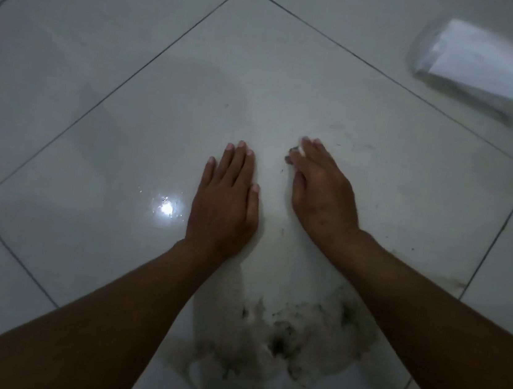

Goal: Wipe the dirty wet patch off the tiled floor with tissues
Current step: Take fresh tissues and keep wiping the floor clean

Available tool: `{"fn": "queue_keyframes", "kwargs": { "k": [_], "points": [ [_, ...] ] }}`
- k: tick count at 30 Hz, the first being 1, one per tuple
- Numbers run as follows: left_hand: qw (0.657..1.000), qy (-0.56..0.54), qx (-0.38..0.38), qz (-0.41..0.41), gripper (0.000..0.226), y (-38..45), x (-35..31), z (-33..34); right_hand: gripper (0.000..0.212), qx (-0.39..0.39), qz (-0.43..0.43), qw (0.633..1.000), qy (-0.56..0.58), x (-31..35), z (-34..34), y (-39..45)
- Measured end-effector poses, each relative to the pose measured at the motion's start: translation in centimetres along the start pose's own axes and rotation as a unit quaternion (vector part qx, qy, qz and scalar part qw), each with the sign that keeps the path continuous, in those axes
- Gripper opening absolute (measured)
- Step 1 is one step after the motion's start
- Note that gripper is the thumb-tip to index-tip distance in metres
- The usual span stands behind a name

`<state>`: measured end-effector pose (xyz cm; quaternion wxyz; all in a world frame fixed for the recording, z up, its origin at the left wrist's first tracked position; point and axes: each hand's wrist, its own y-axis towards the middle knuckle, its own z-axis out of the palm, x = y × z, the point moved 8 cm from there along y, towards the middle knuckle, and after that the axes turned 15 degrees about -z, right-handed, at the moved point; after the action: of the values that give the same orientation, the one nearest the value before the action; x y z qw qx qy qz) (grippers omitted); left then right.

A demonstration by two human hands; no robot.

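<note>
Tissue wad [276,335], sodden and grey-streaked, lies flat on the tiled floor [97,110] behind both wrists, well back from the fingertips. Likely limp and tear-prone (soaked through), so I'd bunch it from the edges rather than pinch one corner. Left hand [225,197] rests palm-down, fingers straight and together, gripping nothing. Right hand [320,189] also lies flat; a small dark scrap [293,155] sits at its index fingertip, and whether it is pinched or just touched is unclear. Faint dirt smears [355,142] mark the tile just beyond the right fingertips. Tissue pack [481,66] lies far ahead and right of the fingers, blurred. A light glare [166,208] sits just left of the left hand. Wet-patch limits are hard to make out in the dim view.
</note>
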<state>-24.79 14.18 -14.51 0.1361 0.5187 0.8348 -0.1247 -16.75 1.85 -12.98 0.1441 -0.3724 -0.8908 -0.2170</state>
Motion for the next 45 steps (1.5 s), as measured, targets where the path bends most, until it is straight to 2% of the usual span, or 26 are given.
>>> {"fn": "queue_keyframes", "kwargs": {
  "k": [3, 7, 10, 12, 14, 16, 20, 22, 24, 27, 29, 31, 35, 36, 39, 41, 43, 45],
  "points": [
    [1.000, 0.008, -0.003, 0.009, 0.059, -1.7, 0.3, 0.0, 0.037, 0.031, -0.080, 0.996, 0.017, 2.8, 0.0, -1.8],
    [1.000, 0.006, 0.007, 0.019, 0.059, -4.6, 0.5, 0.3, 0.036, 0.107, -0.203, 0.972, 0.041, 6.0, -0.6, -7.8],
    [0.999, 0.011, 0.003, 0.030, 0.059, -6.0, 0.2, 0.3, 0.032, 0.098, -0.230, 0.968, 0.026, 5.4, -1.6, -9.9],
    [1.000, 0.012, 0.005, 0.026, 0.059, -6.3, 0.0, 0.2, 0.032, 0.057, -0.180, 0.982, -0.003, 3.9, -2.2, -9.4],
    [1.000, 0.010, 0.007, 0.024, 0.060, -6.6, -0.4, 0.3, 0.033, 0.016, -0.081, 0.996, -0.020, 2.4, -2.5, -8.3],
    [1.000, 0.011, 0.010, 0.026, 0.060, -7.2, -0.9, 0.7, 0.034, 0.014, -0.028, 0.999, -0.020, 2.6, -2.0, -8.2],
    [1.000, 0.009, -0.002, 0.028, 0.059, -8.0, -1.8, 1.0, 0.037, 0.072, -0.130, 0.989, 0.010, 5.6, -2.1, -11.1],
    [1.000, 0.011, -0.003, 0.029, 0.060, -8.0, -2.0, 1.1, 0.035, 0.066, -0.153, 0.986, 0.018, 5.2, -3.2, -12.9],
    [0.999, 0.012, -0.001, 0.039, 0.060, -8.0, -2.4, 1.2, 0.036, 0.045, -0.116, 0.992, 0.004, 3.1, -4.1, -13.7],
    [0.998, 0.014, 0.006, 0.069, 0.060, -8.2, -4.1, 1.7, 0.040, 0.007, 0.023, 0.999, -0.030, -0.8, -5.3, -13.2],
    [0.997, 0.015, 0.009, 0.076, 0.060, -8.2, -5.1, 2.1, 0.039, 0.000, 0.079, 0.996, -0.028, -2.0, -5.5, -12.6],
    [0.997, 0.016, 0.010, 0.072, 0.060, -8.0, -5.9, 2.5, 0.039, 0.020, 0.068, 0.997, -0.020, -1.4, -5.3, -12.6],
    [0.993, 0.025, 0.027, 0.109, 0.061, -7.9, -8.2, 3.4, 0.036, 0.039, -0.027, 0.999, -0.021, 0.3, -6.1, -15.5],
    [0.992, 0.026, 0.030, 0.121, 0.060, -7.9, -8.9, 3.5, 0.034, 0.025, -0.013, 0.999, -0.026, -0.3, -6.6, -16.1],
    [0.989, 0.022, 0.044, 0.141, 0.060, -7.9, -10.8, 4.2, 0.033, -0.043, 0.109, 0.992, -0.050, -3.5, -8.3, -17.2],
    [0.987, 0.022, 0.046, 0.150, 0.060, -7.8, -11.9, 4.7, 0.034, -0.057, 0.153, 0.985, -0.055, -4.5, -8.5, -17.1],
    [0.987, 0.026, 0.039, 0.153, 0.059, -7.9, -12.5, 5.0, 0.034, -0.040, 0.131, 0.989, -0.049, -4.0, -8.0, -16.9],
    [0.987, 0.030, 0.038, 0.153, 0.060, -8.0, -12.7, 5.2, 0.034, -0.012, 0.068, 0.997, -0.035, -2.6, -7.5, -17.6]
  ]
}}
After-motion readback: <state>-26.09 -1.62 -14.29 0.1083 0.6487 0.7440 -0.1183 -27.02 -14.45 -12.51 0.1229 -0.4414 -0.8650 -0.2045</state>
